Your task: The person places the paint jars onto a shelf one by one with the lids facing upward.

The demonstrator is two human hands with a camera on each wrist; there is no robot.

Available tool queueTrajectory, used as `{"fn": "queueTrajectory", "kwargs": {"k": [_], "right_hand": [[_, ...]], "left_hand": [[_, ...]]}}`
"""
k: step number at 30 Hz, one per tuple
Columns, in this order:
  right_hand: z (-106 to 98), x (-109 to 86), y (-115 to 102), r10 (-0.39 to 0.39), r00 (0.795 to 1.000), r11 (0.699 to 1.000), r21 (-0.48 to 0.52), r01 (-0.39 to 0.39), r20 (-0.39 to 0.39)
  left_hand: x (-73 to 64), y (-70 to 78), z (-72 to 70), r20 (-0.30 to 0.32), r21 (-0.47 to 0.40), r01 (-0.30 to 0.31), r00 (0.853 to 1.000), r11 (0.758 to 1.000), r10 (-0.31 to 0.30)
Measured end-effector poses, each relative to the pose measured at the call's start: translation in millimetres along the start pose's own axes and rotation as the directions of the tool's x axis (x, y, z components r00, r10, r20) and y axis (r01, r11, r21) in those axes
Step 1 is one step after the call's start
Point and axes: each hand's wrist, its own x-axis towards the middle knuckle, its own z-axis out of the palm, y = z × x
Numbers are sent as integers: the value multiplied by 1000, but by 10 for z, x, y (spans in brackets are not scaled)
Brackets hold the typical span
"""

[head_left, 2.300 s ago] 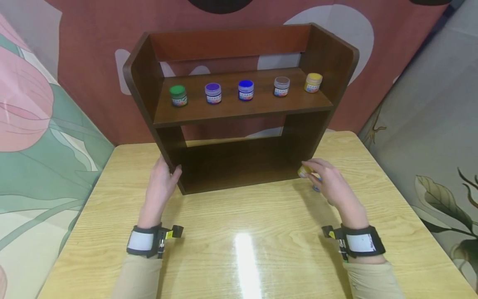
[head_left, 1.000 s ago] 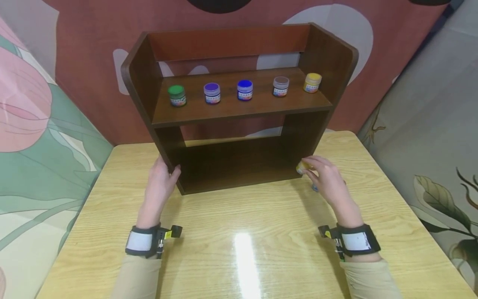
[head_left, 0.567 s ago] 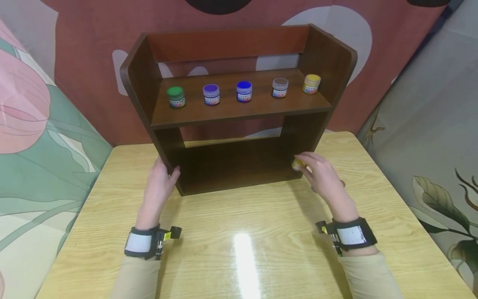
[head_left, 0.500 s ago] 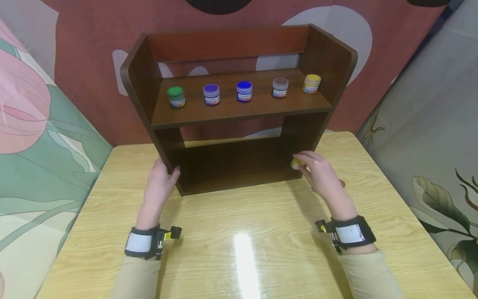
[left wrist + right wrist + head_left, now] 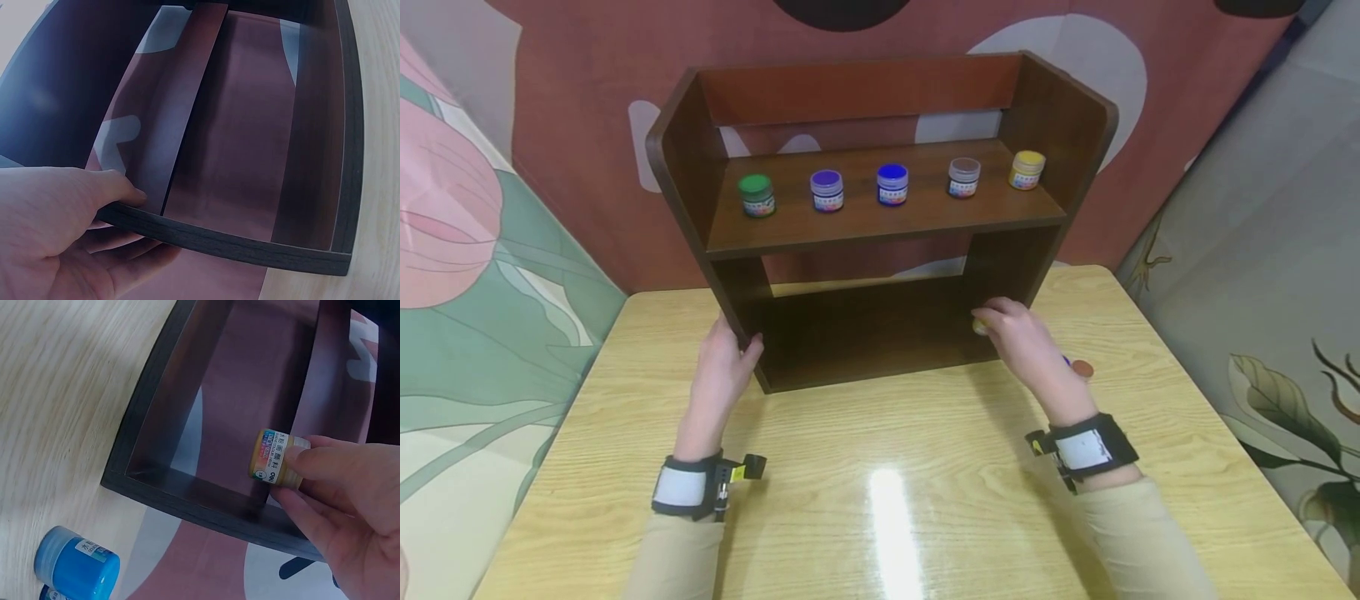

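My left hand (image 5: pixel 721 371) grips the left side panel of a dark brown two-tier shelf (image 5: pixel 880 237). In the left wrist view its thumb lies on the panel's inner face, with the fingers round the outside. My right hand (image 5: pixel 1026 350) pinches a small paint jar (image 5: pixel 272 459) of yellow-ochre colour between thumb and fingers. That jar is held tilted in front of the right part of the lower compartment, mostly hidden by my fingers in the head view. Beside the shelf's right side, a bright blue paint jar (image 5: pixel 78 565) shows in the right wrist view.
On the upper board stand green (image 5: pixel 757 197), purple (image 5: pixel 827 192), blue (image 5: pixel 892 185), dark (image 5: pixel 964 178) and yellow (image 5: pixel 1027 171) jars, spaced apart. A brown-orange lid (image 5: pixel 1082 368) peeks out behind my right wrist on the wooden table (image 5: pixel 820 483). Patterned cloth hangs behind.
My right hand has carried the yellow-ochre jar left and slightly up, from the shelf's right front corner into the lower opening. A brown-orange lid has come into sight. My left hand keeps its grip.
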Motion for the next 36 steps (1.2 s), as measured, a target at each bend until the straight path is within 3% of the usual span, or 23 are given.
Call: {"fn": "queueTrajectory", "kwargs": {"k": [18, 36], "right_hand": [[55, 228, -14, 29, 987, 987, -160, -3, 158], [166, 430, 91, 13, 967, 977, -209, 42, 255]], "left_hand": [[4, -1, -9, 11, 0, 18, 1000, 1000, -18], [3, -5, -15, 13, -10, 25, 1000, 1000, -25]]}}
